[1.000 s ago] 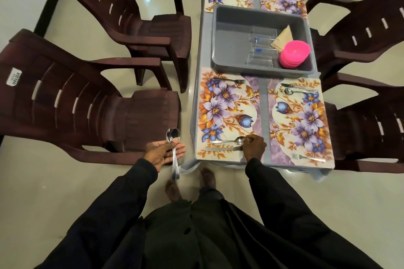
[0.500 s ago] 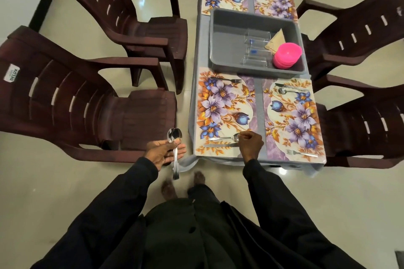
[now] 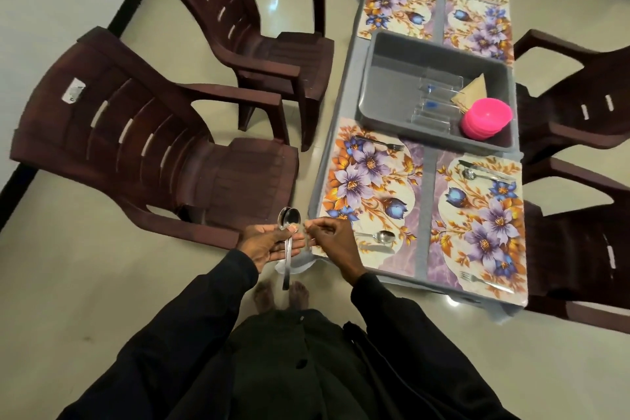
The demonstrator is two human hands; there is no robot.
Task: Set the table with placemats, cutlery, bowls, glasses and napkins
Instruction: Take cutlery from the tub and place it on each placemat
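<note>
My left hand (image 3: 269,244) grips a bundle of steel spoons (image 3: 289,218), bowls up and handles hanging down. My right hand (image 3: 332,242) is right beside it with curled fingers, the fingertips at the spoons' necks; whether they pinch one is unclear. The near-left floral placemat (image 3: 371,187) carries a fork (image 3: 378,143) at its far edge and a spoon (image 3: 383,236) with a knife (image 3: 375,248) at its near edge. The near-right placemat (image 3: 477,215) bears cutlery too. A grey tub (image 3: 385,78) holds pink bowls (image 3: 485,118), clear glasses (image 3: 433,102) and tan napkins (image 3: 472,94).
Two more floral placemats (image 3: 395,0) lie beyond the tub. Dark brown plastic chairs stand on the left (image 3: 153,153), far left (image 3: 259,31) and along the table's right side (image 3: 579,232). I stand barefoot on the tiled floor at the table's near-left corner.
My right hand let go of the spoon on the near-left placemat and moved left to my left hand. The spoon and knife stay on the mat. My view shifted left.
</note>
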